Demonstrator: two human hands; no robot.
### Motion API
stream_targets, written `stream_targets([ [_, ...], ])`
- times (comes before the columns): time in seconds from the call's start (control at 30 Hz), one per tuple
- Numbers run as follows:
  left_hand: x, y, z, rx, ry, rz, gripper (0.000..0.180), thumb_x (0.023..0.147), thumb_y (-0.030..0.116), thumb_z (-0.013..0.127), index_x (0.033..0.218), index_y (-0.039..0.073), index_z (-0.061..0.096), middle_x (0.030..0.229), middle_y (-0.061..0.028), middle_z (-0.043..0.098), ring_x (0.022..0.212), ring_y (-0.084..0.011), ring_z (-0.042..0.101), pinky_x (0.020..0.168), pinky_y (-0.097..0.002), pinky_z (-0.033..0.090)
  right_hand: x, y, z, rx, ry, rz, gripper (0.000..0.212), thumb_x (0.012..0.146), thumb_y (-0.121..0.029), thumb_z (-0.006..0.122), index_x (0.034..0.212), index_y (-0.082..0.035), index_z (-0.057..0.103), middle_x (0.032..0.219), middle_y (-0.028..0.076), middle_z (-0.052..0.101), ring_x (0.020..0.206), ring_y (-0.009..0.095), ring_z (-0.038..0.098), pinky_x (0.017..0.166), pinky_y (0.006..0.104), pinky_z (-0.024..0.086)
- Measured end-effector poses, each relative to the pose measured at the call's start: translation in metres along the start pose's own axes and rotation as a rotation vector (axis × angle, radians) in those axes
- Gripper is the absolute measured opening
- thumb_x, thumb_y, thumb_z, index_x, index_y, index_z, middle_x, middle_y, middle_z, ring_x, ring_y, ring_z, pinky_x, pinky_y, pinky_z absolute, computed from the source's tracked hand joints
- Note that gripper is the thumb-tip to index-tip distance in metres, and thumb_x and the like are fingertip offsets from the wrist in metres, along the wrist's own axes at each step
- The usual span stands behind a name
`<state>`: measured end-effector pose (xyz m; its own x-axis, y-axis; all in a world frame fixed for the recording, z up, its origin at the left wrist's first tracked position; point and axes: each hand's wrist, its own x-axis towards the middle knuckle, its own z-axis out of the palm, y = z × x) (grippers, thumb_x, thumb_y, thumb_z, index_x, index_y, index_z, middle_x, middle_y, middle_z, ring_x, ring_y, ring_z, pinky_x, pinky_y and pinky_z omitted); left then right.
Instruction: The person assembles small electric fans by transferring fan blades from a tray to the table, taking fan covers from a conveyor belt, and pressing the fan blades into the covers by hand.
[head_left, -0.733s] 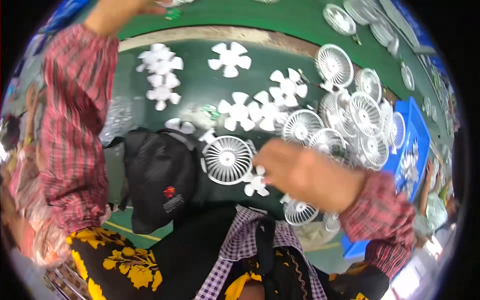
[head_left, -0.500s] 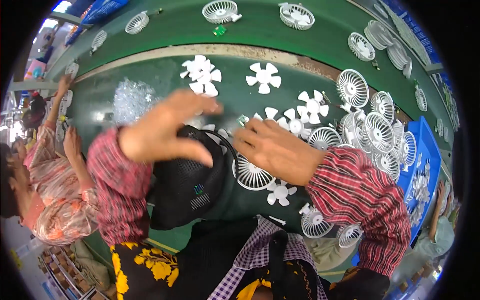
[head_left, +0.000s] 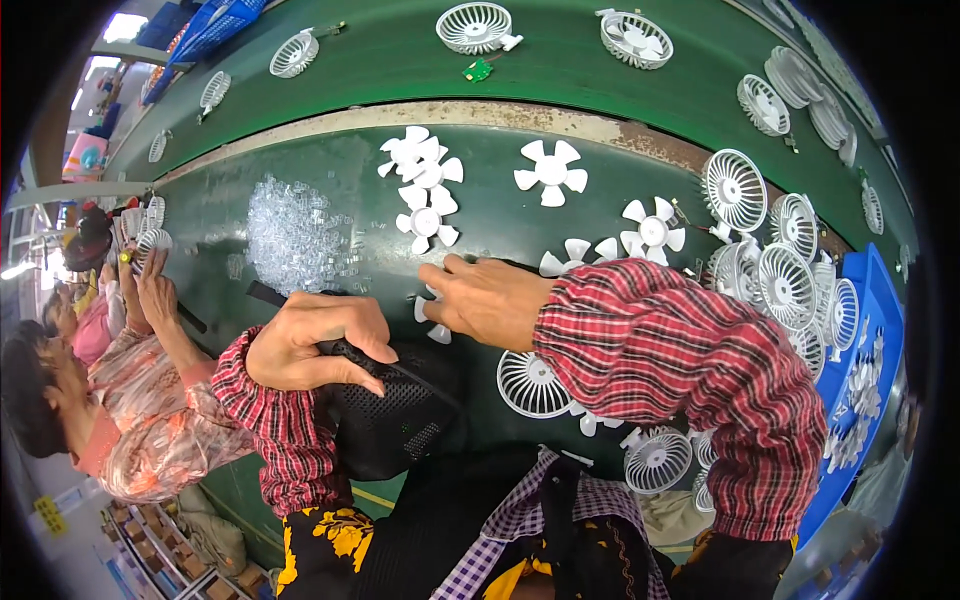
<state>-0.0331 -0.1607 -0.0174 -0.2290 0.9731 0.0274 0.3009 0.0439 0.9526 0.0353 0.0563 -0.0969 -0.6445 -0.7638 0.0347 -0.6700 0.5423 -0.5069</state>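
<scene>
My left hand (head_left: 318, 340) is closed on the top edge of a black mesh bag (head_left: 392, 425) that sits at the near edge of the green table. My right hand (head_left: 487, 298) reaches across to the left, its fingertips closed on a small white fan blade (head_left: 436, 330) lying on the table just beyond the bag. Both arms wear red plaid sleeves. A round white fan grille (head_left: 532, 384) lies under my right forearm, partly hidden by it.
A heap of small clear plastic parts (head_left: 296, 235) lies left of centre. Loose white fan blades (head_left: 548, 172) are scattered beyond. Stacked white grilles (head_left: 785, 280) and a blue tray (head_left: 868, 340) fill the right. A green conveyor (head_left: 560, 60) carries grilles. A co-worker (head_left: 120, 400) sits at left.
My left hand came down from high at the far side onto the black bag and gripped it. My right hand moved left from the grilles to the fan blade.
</scene>
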Motion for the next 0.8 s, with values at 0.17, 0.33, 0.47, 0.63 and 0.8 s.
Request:
stream_targets([
  [0.17, 0.013, -0.003, 0.009, 0.186, 0.098, -0.219, 0.024, 0.074, 0.015, 0.077, 0.088, 0.002, 0.065, 0.083, -0.0107, 0.065, 0.080, -0.0273, 0.065, 0.069, -0.0323, 0.049, -0.017, -0.004, 0.004, -0.108, 0.081, 0.250, 0.022, 0.076, -0.008, 0.059, 0.096, 0.001, 0.056, 0.089, 0.016, 0.057, 0.085, 0.029, 0.060, 0.066, 0.0379, 0.051],
  [0.33, 0.029, -0.003, 0.004, 0.252, 0.065, -0.297, 0.030, 0.076, 0.021, 0.076, 0.093, 0.001, 0.061, 0.084, -0.0123, 0.066, 0.084, -0.0306, 0.065, 0.070, -0.0352, 0.049, -0.040, -0.008, -0.011, -0.234, -0.026, 0.409, 0.019, 0.075, -0.008, 0.061, 0.089, 0.002, 0.054, 0.078, 0.015, 0.060, 0.073, 0.029, 0.064, 0.060, 0.0376, 0.051],
  [0.47, 0.029, -0.014, -0.028, 0.114, 0.015, -0.210, 0.025, 0.081, 0.022, 0.073, 0.095, 0.002, 0.066, 0.083, -0.0095, 0.067, 0.081, -0.0221, 0.066, 0.074, -0.0310, 0.051, -0.053, -0.004, -0.028, -0.154, -0.122, 0.501, 0.027, 0.080, -0.019, 0.066, 0.089, 0.003, 0.052, 0.082, 0.017, 0.061, 0.075, 0.033, 0.064, 0.060, 0.0422, 0.051],
  [0.63, 0.063, -0.067, -0.040, 0.936, 0.315, -0.467, 0.108, 0.056, 0.040, 0.085, 0.145, 0.025, 0.024, 0.148, -0.0192, 0.020, 0.129, -0.0431, 0.031, 0.097, -0.0523, 0.042, -0.065, 0.004, -0.056, -0.005, 0.151, 0.530, 0.030, 0.079, -0.021, 0.068, 0.098, -0.001, 0.056, 0.088, 0.016, 0.060, 0.083, 0.036, 0.061, 0.067, 0.0449, 0.049],
  [0.8, 0.080, -0.075, -0.023, 0.973, -0.008, -0.674, 0.122, 0.047, 0.038, 0.089, 0.147, 0.030, 0.019, 0.151, -0.0140, 0.015, 0.126, -0.0406, 0.035, 0.095, -0.0582, 0.042, -0.085, 0.048, -0.076, -0.080, 0.288, 0.684, 0.033, 0.075, -0.013, 0.072, 0.102, -0.001, 0.058, 0.104, 0.018, 0.054, 0.094, 0.036, 0.058, 0.081, 0.0411, 0.049],
])
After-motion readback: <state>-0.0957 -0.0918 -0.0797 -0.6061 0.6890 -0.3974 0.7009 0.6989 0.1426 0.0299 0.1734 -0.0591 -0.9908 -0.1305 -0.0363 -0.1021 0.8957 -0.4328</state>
